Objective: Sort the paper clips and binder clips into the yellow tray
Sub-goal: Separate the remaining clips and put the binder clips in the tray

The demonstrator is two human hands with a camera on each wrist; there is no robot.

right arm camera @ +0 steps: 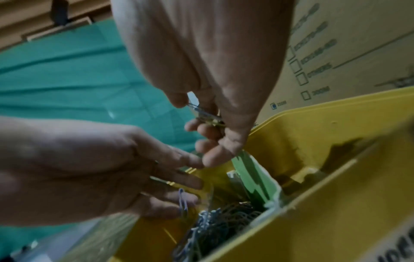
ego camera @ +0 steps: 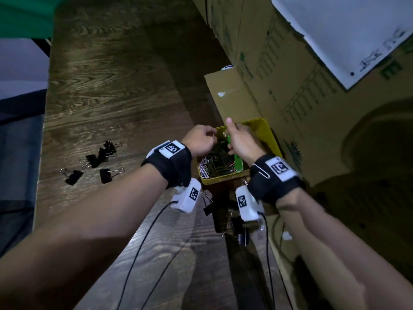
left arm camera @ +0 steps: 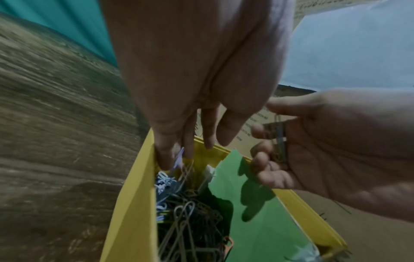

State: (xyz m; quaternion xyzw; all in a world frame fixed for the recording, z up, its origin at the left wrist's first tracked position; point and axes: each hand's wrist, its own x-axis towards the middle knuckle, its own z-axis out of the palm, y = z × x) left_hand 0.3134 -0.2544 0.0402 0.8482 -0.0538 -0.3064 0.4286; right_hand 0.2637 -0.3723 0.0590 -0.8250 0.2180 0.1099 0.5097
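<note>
The yellow tray (ego camera: 271,135) stands at the table's right edge. A green divider (ego camera: 238,163) splits it, and a tangle of paper clips (ego camera: 218,163) fills the left compartment. Both hands hover over the tray. My left hand (ego camera: 211,135) points its fingers down and pinches a pale blue paper clip (left arm camera: 179,157) between thumb and forefinger, just above the pile (left arm camera: 190,221). My right hand (ego camera: 230,139) curls its fingers round a small bunch of paper clips (right arm camera: 208,117). Several black binder clips (ego camera: 98,162) lie on the table to the left.
More black binder clips (ego camera: 209,204) lie on the table near the tray's front, under my wrists. Tall cardboard boxes (ego camera: 279,74) stand close behind and right of the tray. A loose paper clip (ego camera: 262,172) is caught on the right wrist strap. Cables (ego camera: 143,242) trail along my forearms.
</note>
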